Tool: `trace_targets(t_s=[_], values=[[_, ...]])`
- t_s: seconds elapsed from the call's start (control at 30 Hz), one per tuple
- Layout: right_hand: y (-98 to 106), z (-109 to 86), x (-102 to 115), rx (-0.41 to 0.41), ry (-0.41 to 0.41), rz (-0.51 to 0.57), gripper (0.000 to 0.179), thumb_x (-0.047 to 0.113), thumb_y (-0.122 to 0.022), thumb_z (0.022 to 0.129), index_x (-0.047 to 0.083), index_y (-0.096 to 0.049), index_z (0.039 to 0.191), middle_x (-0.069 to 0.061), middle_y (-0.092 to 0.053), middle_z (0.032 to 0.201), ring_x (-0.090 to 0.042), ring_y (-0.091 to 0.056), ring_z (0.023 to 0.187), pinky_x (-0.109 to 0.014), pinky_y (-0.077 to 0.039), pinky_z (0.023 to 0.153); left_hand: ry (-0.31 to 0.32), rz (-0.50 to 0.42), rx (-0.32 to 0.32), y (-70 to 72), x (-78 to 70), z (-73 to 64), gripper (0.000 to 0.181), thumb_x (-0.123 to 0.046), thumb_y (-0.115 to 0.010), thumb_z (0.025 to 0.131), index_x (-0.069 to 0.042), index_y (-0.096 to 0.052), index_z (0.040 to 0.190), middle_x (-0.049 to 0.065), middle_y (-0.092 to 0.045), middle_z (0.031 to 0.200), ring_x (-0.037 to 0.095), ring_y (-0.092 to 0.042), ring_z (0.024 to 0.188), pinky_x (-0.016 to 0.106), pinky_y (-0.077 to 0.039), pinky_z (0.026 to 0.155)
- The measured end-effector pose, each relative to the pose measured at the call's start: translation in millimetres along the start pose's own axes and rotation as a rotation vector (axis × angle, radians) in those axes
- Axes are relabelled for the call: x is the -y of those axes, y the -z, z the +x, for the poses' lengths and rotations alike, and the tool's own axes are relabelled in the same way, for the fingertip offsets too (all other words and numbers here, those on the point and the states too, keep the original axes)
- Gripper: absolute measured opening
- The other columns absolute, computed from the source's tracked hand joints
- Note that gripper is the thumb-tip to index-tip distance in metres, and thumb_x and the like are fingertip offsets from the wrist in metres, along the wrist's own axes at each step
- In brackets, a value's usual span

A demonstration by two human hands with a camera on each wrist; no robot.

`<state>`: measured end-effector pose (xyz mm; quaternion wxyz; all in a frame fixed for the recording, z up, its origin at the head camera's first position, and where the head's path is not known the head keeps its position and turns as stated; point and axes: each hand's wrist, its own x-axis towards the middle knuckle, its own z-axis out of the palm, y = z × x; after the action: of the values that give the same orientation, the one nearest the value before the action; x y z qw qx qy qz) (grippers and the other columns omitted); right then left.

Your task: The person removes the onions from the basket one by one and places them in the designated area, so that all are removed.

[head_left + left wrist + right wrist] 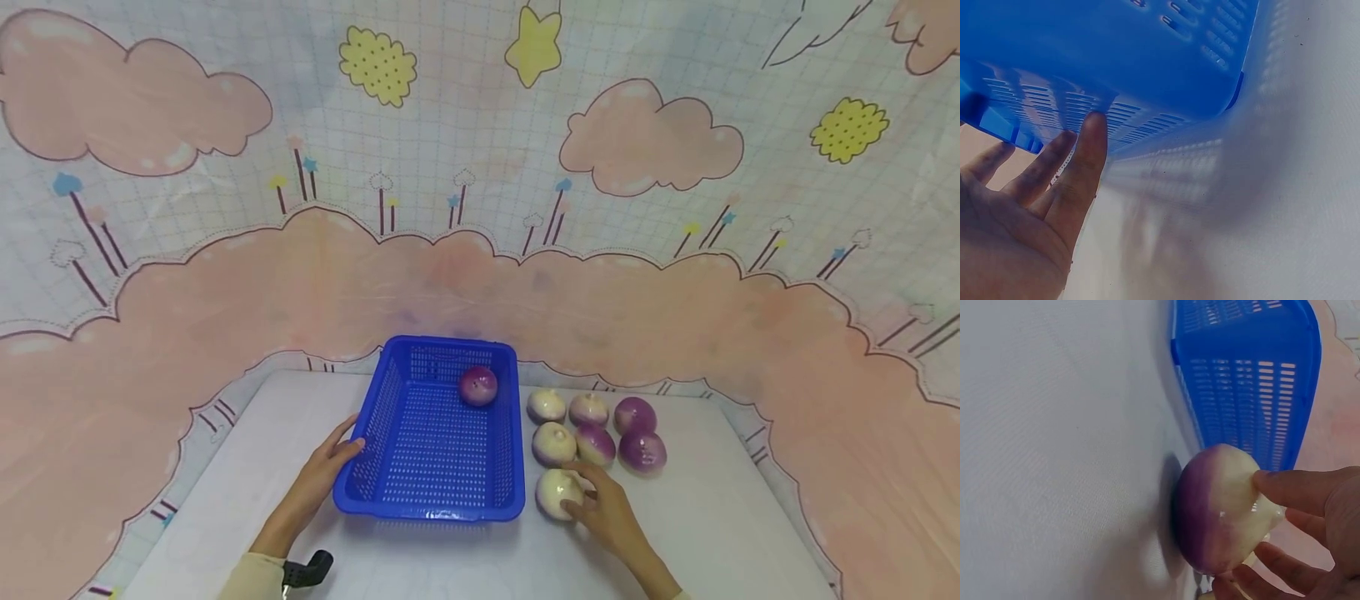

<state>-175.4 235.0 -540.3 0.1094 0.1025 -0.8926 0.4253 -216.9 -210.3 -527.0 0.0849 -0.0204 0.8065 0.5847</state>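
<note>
A blue plastic basket (pixel 431 511) stands on the table with one purple turnip (pixel 477 386) in its far right corner. My left hand (pixel 318 475) holds the basket's left side, thumb on the rim; in the left wrist view its spread fingers (pixel 1088 150) lie against the slotted outer wall. To the right of the basket, my right hand (pixel 603 508) holds the nearest turnip (pixel 558 493). The right wrist view shows the thumb on the pale side of that turnip (pixel 1222 509), fingers about the far side and its purple side toward the table.
Behind the held one, several purple-and-white turnips (pixel 554 443) sit close together on the white table (pixel 720 517). Two mostly purple turnips (pixel 642 451) are at the right of this group. A printed cloth (pixel 450 283) hangs behind the table.
</note>
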Motion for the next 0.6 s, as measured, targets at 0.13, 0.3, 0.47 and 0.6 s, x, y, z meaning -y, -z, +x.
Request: trace_targets(t_s=[0.13, 0.3, 0.47, 0.6], values=[[0.8, 3.1, -0.8, 0.010, -0.043, 0.020, 0.050, 0.001, -0.079, 0.075, 0.008, -0.063, 0.122, -0.018, -0.062, 0.131, -0.043, -0.060, 0.118, -0.039, -0.059, 0.088, -0.004, -0.013, 0.001, 1.4, -0.2, 1.6, 0.071, -0.052, -0.049, 0.099, -0.027, -0.018, 0.158, 0.028, -0.032, 0.156, 0.049, -0.033, 0.142, 0.068, -0.026, 0.114], [-1.3, 5.6, -3.6, -0.005, -0.031, 0.041, 0.044, 0.002, -0.080, 0.075, 0.011, -0.066, 0.116, -0.014, -0.066, 0.124, -0.040, -0.063, 0.114, -0.037, -0.059, 0.086, -0.002, -0.014, 0.003, 1.6, -1.2, 0.5, 0.071, -0.052, -0.049, 0.099, -0.027, -0.017, 0.158, 0.028, -0.031, 0.156, 0.050, -0.032, 0.143, 0.067, -0.025, 0.114], [-1.9, 6.3, -4.3, -0.001, -0.039, 0.019, 0.042, 0.004, -0.080, 0.075, 0.012, -0.067, 0.115, -0.013, -0.067, 0.124, -0.039, -0.064, 0.114, -0.039, -0.058, 0.089, 0.003, -0.019, 0.007, 0.4, 0.0, -1.4, 0.071, -0.050, -0.049, 0.099, -0.027, -0.017, 0.158, 0.028, -0.031, 0.156, 0.049, -0.033, 0.142, 0.067, -0.026, 0.114], [3.4, 8.5, 0.6, 0.020, -0.073, -0.015, 0.044, 0.009, -0.080, 0.077, 0.011, -0.065, 0.118, -0.014, -0.065, 0.128, -0.038, -0.062, 0.118, -0.044, -0.055, 0.094, 0.001, -0.021, 0.006, 0.0, 2.1, -1.5, 0.071, -0.051, -0.048, 0.099, -0.028, -0.016, 0.158, 0.027, -0.031, 0.157, 0.049, -0.033, 0.143, 0.068, -0.026, 0.114]])
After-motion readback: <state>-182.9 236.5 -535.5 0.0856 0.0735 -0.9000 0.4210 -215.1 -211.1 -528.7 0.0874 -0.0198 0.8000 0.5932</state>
